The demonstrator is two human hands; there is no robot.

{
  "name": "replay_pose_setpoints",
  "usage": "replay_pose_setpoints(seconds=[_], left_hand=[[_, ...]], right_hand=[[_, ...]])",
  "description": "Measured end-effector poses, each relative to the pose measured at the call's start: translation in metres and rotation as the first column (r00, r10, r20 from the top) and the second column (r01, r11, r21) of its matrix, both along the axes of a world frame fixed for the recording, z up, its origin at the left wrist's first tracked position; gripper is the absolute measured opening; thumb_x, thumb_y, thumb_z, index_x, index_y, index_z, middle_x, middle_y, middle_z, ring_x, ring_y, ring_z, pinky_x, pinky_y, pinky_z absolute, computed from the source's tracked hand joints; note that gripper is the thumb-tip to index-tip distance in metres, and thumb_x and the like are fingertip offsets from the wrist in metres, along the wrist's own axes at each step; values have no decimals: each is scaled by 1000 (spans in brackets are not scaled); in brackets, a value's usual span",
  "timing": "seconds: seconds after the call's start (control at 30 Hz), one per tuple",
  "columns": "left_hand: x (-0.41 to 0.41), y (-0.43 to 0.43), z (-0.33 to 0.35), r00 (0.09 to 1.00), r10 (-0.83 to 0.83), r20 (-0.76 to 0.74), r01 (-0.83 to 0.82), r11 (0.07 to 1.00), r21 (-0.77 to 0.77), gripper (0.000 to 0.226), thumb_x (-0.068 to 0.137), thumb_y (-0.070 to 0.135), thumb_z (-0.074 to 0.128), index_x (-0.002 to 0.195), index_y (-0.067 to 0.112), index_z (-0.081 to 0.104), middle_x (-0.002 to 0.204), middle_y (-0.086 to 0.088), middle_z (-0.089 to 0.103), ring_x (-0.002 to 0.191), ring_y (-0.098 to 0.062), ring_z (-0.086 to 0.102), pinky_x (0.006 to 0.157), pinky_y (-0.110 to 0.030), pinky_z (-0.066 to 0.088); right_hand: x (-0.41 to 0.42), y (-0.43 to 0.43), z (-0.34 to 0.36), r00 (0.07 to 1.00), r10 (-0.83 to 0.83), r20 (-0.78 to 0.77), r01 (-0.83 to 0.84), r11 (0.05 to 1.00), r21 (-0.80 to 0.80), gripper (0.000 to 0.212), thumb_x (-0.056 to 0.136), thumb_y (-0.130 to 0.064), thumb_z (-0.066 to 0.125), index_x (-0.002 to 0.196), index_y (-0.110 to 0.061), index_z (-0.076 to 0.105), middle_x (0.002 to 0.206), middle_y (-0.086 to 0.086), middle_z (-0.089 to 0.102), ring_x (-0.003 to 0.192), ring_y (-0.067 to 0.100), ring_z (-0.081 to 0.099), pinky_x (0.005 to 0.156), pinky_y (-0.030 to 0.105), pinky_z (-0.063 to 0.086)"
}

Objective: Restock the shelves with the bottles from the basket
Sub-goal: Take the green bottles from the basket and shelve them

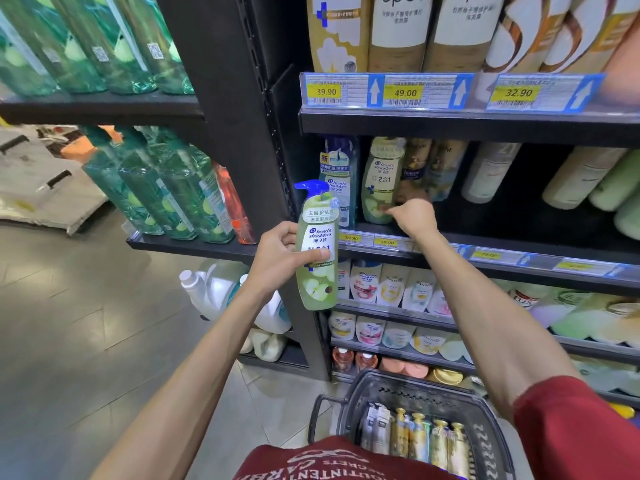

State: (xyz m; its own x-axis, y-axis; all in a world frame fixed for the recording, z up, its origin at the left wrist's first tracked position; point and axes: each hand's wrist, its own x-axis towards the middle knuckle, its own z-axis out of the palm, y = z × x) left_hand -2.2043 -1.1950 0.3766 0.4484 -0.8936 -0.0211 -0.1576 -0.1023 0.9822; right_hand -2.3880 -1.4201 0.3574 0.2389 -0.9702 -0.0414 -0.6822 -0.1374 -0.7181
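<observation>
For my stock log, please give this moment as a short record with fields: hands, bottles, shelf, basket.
left hand: grips a green pump bottle, upright, in front of the shelves
right hand: fingers curled at the base of a green shelf bottle; grip unclear
shelf: bottles at its left end, a dark gap beside them
basket: below the arms, several bottles standing inside

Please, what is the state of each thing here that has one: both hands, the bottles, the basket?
left hand: grips the green pump bottle.
green pump bottle: upright, held in front of the shelf, not yet placed.
right hand: fingers curled at the green shelf bottle; grip unclear.
green shelf bottle: stands on the shelf.
basket: holds several bottles.
</observation>
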Motion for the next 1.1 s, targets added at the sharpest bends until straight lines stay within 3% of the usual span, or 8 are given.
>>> replay_pose_setpoints(seconds=[0.13, 0.2, 0.3, 0.43, 0.57, 0.73, 0.9, 1.1], left_hand=[[2, -3, 0, 1000, 9, 10, -9, 1000, 6, 48, 66, 14, 96, 104, 7, 67, 99, -4, 79, 91, -19, 76, 79, -33, 61], [2, -3, -1, 1000, 8, 8, -8, 1000, 3, 48, 66, 15, 96, 104, 8, 67, 99, -4, 79, 92, -20, 76, 81, -35, 61], [1, -4, -2, 1000, 6, 2, -6, 1000, 3, 49, 65, 18, 96, 104, 9, 67, 99, -4, 78, 92, -20, 76, 83, -38, 61], [0, -4, -3, 1000, -3, 1, 3, 1000, 4, 52, 64, 18, 96, 105, 10, 67, 100, -2, 79, 92, -19, 76, 84, -40, 61], [1, -4, -3, 1000, -7, -8, 7, 1000, -7, 53, 62, 21, 96, 105, 11, 67, 100, -2, 78, 92, -18, 76, 85, -42, 62], [2, -3, -1, 1000, -14, -20, 14, 1000, -17, 59, 56, 34, 95, 104, 14, 68, 100, 0, 78, 93, -18, 76, 86, -42, 61], [0, -6, 3, 998, -49, -34, 48, 998, -50, 59, 56, 37, 95, 104, 14, 69, 100, -1, 79, 92, -19, 77, 82, -38, 62], [-10, -16, 9, 992, -122, -18, 120, 989, -89, 43, 70, 27, 94, 105, 14, 71, 99, 1, 79, 90, -16, 77, 73, -24, 60]], right_hand=[[0, 1, 2, 1000, 3, 17, -3, 1000, -1, 38, 87, -33, 75, 113, -6, 67, 91, 1, 65, 85, 17, 55, 71, 24, 38], [1, 1, 3, 1000, -5, 30, 4, 1000, 15, 38, 87, -31, 76, 115, -8, 67, 108, 7, 71, 89, 17, 59, 74, 24, 40], [1, 2, 8, 994, -16, 107, 13, 1000, 27, 38, 83, -26, 80, 116, -10, 68, 115, 5, 72, 89, 10, 56, 76, 21, 41], [2, 3, 10, 999, -21, 25, 19, 997, 71, 39, 88, -29, 75, 118, -4, 67, 121, 11, 69, 103, 19, 61, 83, 24, 43], [-1, 7, 13, 993, -61, 98, 45, 986, 162, 44, 84, -30, 79, 111, 3, 70, 117, 12, 69, 110, 25, 63, 84, 26, 46], [-14, 17, 26, 989, -59, 138, 42, 991, 127, 43, 75, -33, 86, 86, 4, 65, 87, 12, 64, 86, 25, 62, 76, 35, 52], [-30, 41, 33, 983, 15, 182, -26, 998, 59, 67, 75, -29, 87, 128, -4, 56, 121, 6, 63, 110, 20, 61, 94, 35, 52], [-49, 96, 19, 887, 197, 418, -270, 955, 121, 54, 71, -19, 90, 119, -19, 64, 117, 3, 68, 103, 13, 69, 93, 26, 56]])
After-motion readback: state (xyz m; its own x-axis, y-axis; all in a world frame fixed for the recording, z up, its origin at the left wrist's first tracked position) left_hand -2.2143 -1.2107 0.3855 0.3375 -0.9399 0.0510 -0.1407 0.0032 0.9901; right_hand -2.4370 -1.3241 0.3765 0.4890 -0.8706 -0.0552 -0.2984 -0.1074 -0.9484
